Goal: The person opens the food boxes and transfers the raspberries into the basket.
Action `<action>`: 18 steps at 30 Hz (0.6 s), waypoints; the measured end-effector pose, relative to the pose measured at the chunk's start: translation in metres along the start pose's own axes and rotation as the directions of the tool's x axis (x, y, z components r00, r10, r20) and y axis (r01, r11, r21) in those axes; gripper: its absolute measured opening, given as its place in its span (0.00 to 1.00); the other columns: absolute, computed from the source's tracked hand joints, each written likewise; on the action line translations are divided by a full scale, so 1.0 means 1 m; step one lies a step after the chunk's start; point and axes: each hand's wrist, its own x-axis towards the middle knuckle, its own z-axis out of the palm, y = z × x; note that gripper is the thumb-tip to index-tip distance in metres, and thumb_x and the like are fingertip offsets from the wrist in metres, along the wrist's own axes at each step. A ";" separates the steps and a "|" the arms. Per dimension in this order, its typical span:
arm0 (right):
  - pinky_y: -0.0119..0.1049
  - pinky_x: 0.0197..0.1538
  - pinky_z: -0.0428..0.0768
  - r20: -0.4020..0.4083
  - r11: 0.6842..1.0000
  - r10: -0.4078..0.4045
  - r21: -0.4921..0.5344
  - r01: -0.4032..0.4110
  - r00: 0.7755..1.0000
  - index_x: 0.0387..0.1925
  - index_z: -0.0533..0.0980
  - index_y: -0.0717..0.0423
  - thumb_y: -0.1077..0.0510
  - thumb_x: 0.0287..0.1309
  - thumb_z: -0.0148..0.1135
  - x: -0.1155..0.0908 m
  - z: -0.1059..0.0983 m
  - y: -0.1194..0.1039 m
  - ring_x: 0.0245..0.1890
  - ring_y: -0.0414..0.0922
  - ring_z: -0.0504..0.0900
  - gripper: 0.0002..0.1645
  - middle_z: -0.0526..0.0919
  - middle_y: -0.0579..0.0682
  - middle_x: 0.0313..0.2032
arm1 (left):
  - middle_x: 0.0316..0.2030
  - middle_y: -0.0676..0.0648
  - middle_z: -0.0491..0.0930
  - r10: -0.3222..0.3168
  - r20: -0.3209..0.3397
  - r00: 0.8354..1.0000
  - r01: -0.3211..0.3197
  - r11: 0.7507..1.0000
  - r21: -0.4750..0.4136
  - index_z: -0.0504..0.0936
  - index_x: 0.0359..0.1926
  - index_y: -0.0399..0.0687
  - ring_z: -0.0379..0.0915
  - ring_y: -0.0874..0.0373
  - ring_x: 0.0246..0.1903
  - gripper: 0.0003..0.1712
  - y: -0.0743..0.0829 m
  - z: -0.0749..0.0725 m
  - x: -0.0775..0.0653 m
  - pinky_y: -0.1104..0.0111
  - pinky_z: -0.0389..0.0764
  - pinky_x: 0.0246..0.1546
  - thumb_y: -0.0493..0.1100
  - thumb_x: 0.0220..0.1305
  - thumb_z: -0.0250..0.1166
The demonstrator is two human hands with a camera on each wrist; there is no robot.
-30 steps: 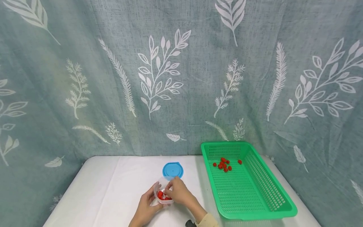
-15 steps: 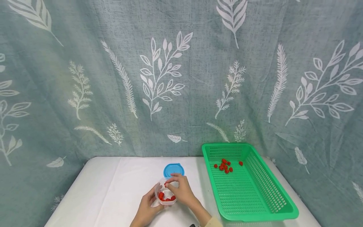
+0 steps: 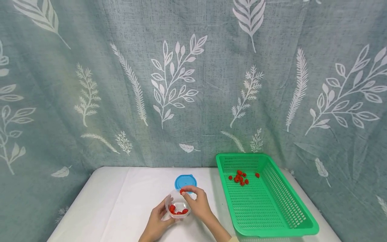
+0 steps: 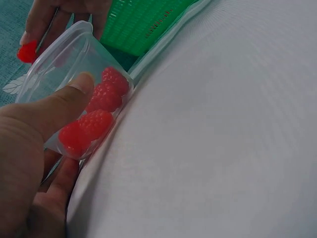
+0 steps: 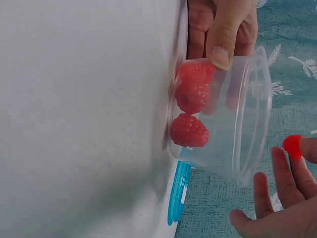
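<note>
My left hand [image 3: 158, 220] grips a clear plastic container [image 3: 178, 215] from its left side, thumb and fingers around the wall. Inside, several red raspberries [image 5: 192, 96] lie at the bottom. My right hand [image 3: 198, 203] pinches a single raspberry [image 5: 292, 146] between thumb and fingertip, just above the container's rim. In the left wrist view that pinched raspberry [image 4: 27, 51] shows beyond the open mouth. A round blue lid [image 3: 185, 181] lies on the table right behind the container.
A green perforated basket [image 3: 269, 208] stands on the right of the white table [image 3: 121, 201], with several raspberries [image 3: 240, 178] toward its far end. A patterned grey-green curtain [image 3: 193, 101] hangs behind the table.
My right hand has risen from inside the container to its rim, bringing up a raspberry between its fingers. My left hand keeps its grip on the container. The view has shifted slightly.
</note>
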 end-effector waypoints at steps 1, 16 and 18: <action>0.62 0.64 0.77 -0.003 1.000 0.008 0.022 -0.008 1.000 0.45 0.85 0.57 0.58 0.66 0.67 -0.001 -0.001 0.000 0.52 0.52 0.84 0.10 0.89 0.48 0.42 | 0.70 0.37 0.71 -0.005 0.004 1.000 0.005 1.000 0.003 0.63 0.75 0.38 0.65 0.41 0.71 0.53 0.000 0.000 0.000 0.69 0.73 0.69 0.42 0.53 0.79; 0.25 0.50 0.84 0.084 0.951 0.138 0.269 -0.156 0.987 0.50 0.82 0.66 0.62 0.61 0.70 -0.022 -0.019 -0.023 0.42 0.40 0.82 0.17 0.87 0.56 0.44 | 0.72 0.39 0.69 -0.037 0.011 0.999 0.037 0.999 -0.005 0.63 0.75 0.39 0.63 0.42 0.72 0.53 0.000 0.000 0.002 0.64 0.71 0.70 0.44 0.52 0.80; 0.24 0.49 0.84 0.102 0.945 0.145 0.281 -0.168 0.984 0.51 0.81 0.68 0.62 0.63 0.69 -0.024 -0.023 -0.026 0.42 0.39 0.82 0.18 0.87 0.57 0.46 | 0.71 0.38 0.69 -0.034 0.009 0.999 0.034 0.999 -0.006 0.64 0.75 0.39 0.63 0.42 0.72 0.53 0.000 0.000 0.004 0.64 0.71 0.70 0.43 0.51 0.80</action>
